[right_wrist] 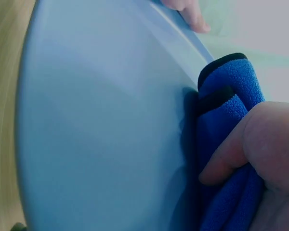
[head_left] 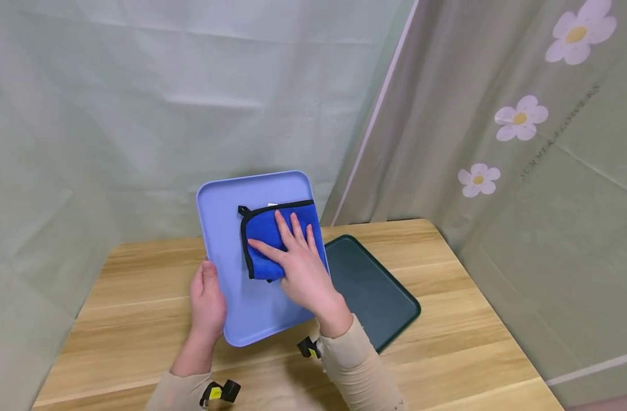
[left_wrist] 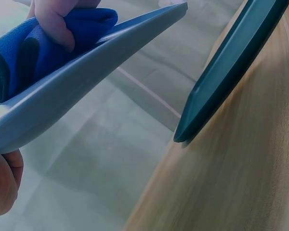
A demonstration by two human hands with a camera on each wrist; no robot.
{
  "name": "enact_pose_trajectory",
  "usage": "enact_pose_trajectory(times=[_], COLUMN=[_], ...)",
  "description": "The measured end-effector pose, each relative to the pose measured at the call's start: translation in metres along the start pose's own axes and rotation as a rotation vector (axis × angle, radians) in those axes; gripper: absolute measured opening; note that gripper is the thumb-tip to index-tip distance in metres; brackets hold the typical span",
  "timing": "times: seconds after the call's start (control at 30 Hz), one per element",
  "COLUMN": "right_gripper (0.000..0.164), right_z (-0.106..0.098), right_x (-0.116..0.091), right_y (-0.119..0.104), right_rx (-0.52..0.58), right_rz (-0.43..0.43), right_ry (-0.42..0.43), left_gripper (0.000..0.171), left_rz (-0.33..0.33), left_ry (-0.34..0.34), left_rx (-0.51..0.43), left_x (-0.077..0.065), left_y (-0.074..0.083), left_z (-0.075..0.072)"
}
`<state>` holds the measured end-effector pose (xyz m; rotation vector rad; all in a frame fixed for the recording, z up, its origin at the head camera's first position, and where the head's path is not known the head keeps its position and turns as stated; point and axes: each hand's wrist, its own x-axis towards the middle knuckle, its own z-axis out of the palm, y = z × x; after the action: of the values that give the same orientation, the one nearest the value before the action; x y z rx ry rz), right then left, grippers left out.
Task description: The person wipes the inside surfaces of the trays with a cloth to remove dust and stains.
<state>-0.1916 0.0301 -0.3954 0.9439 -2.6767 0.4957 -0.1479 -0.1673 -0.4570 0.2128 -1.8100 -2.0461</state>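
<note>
My left hand grips the left edge of a light blue tray, holding it tilted up above the table. On the tray's inner face lies a folded blue cloth with black edging and a small black loop. My right hand presses this cloth against the tray, its fingers spread and mostly straight. In the right wrist view, the thumb lies against the cloth's folded layers. Only part of my left hand shows under the tray in the left wrist view.
A dark green tray lies on the wooden table, partly behind the blue tray. Pale curtains hang behind the table, and a flowered one hangs along the right side. Small black devices are worn at both wrists.
</note>
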Motion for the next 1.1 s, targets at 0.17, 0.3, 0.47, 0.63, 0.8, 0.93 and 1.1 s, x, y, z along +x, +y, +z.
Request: enact_pose_trajectory(times=[0.17, 0.3, 0.47, 0.63, 0.8, 0.93, 1.1], right_gripper=[0.102, 0.102, 0.105, 0.106, 0.105, 0.104, 0.103], right_z=[0.004, 0.006, 0.007, 0.008, 0.011, 0.013, 0.015], right_x=[0.002, 0.003, 0.003, 0.003, 0.003, 0.003, 0.002], right_y=[-0.009, -0.017, -0.023, -0.027, -0.032, -0.036, -0.04], right_rx=[0.025, 0.018, -0.005, -0.023, -0.048, -0.065, -0.078], right_rz=[0.0, -0.025, -0.063, -0.084, -0.117, -0.129, -0.127], right_ry=[-0.005, -0.009, -0.019, -0.033, -0.042, -0.048, -0.048], left_gripper=[0.066, 0.065, 0.065, 0.063, 0.059, 0.059, 0.061], left_rz=[-0.015, -0.001, 0.004, 0.01, 0.058, 0.071, 0.062], left_ry=[-0.014, -0.007, -0.015, -0.03, -0.063, -0.103, -0.112], left_rx=[-0.005, -0.013, -0.01, -0.042, -0.136, -0.187, -0.187], left_x=[-0.001, 0.0, -0.001, -0.002, 0.0, 0.0, -0.001], left_y=[0.001, 0.001, 0.002, 0.002, -0.001, -0.001, 0.0], left_z=[-0.001, 0.001, 0.0, 0.0, 0.002, 0.003, 0.003])
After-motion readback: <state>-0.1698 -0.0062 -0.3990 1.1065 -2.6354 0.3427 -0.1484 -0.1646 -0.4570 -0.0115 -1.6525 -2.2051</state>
